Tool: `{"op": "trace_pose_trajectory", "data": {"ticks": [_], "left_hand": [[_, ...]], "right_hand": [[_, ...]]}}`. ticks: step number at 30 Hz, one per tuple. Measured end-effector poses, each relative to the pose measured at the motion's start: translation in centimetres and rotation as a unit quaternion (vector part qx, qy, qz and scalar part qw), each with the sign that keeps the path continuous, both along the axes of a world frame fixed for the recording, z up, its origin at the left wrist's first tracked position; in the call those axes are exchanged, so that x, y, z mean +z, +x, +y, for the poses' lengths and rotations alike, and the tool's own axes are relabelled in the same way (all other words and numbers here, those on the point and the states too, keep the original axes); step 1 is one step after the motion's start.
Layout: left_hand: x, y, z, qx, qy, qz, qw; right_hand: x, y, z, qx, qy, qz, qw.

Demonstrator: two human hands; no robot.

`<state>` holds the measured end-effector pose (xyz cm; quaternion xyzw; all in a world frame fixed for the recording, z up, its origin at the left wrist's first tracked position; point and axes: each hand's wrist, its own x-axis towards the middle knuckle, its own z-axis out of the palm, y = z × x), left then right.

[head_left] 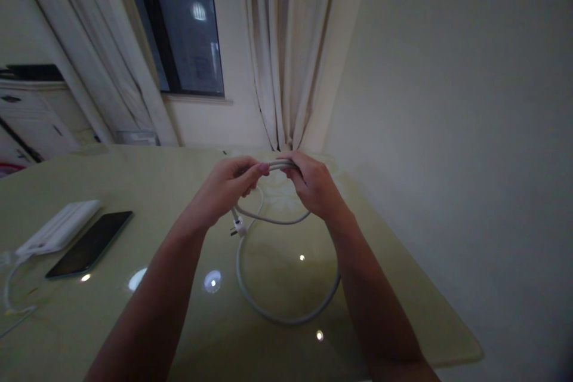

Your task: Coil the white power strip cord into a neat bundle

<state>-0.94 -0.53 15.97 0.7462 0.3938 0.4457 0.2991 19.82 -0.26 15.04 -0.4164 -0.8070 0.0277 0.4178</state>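
A pale grey power cord is partly gathered in loops between my two hands, above the table. My left hand is closed on the cord, its thumb lying along the strands. Just to the right, my right hand grips the same bundled strands. A short stretch of side-by-side strands shows between the hands. One large loop hangs low below them, and a smaller loop curves beneath the fingers. Under my left hand dangles a white plug with its metal prongs pointing left. My palms and some fingers are hidden.
On the glossy greenish table, a dark phone lies at the left beside a white power bank. A white cable runs from the power bank. Behind are curtains and a window; a wall borders the right.
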Motion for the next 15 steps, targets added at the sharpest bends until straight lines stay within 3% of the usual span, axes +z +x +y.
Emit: {"op": "trace_pose_trajectory", "data": {"ticks": [9, 15], "left_hand": [[-1.8, -2.1, 1.8, -0.124, -0.123, -0.101, 0.979], [-1.5, -0.8, 1.6, -0.073, -0.115, -0.116, 0.984]], "right_hand": [[-0.2, 1.0, 1.0, -0.064, 0.066, 0.062, 0.994], [-0.6, 0.8, 0.9, -0.114, 0.040, -0.039, 0.992]]}}
